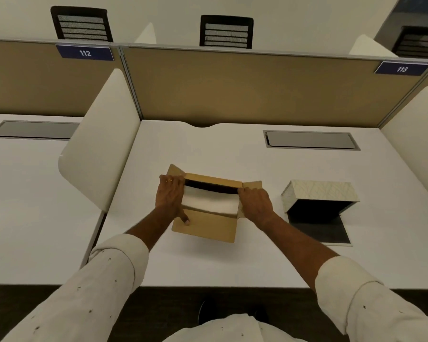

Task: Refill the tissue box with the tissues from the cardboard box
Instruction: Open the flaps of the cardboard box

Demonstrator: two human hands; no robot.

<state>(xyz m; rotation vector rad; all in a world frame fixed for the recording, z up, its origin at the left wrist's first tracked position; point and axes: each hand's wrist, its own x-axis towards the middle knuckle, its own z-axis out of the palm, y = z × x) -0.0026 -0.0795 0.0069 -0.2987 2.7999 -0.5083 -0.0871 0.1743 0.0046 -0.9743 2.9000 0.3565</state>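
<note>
A brown cardboard box [208, 225] lies in the middle of the white desk with its top flaps spread. Inside it a white stack of tissues [211, 203] shows. My left hand [170, 198] grips the box's left end, thumb pressed on the front flap. My right hand [255, 202] holds the right end by the side flap. To the right stands the tissue box [319, 192], a patterned cream cover tipped open over its dark base, its dark inside facing me.
The white desk [232, 262] is walled by a tan partition [257, 87] behind and cream dividers [101, 154] on both sides. A grey cable hatch [310, 140] sits at the back right. Black chairs stand beyond the partition.
</note>
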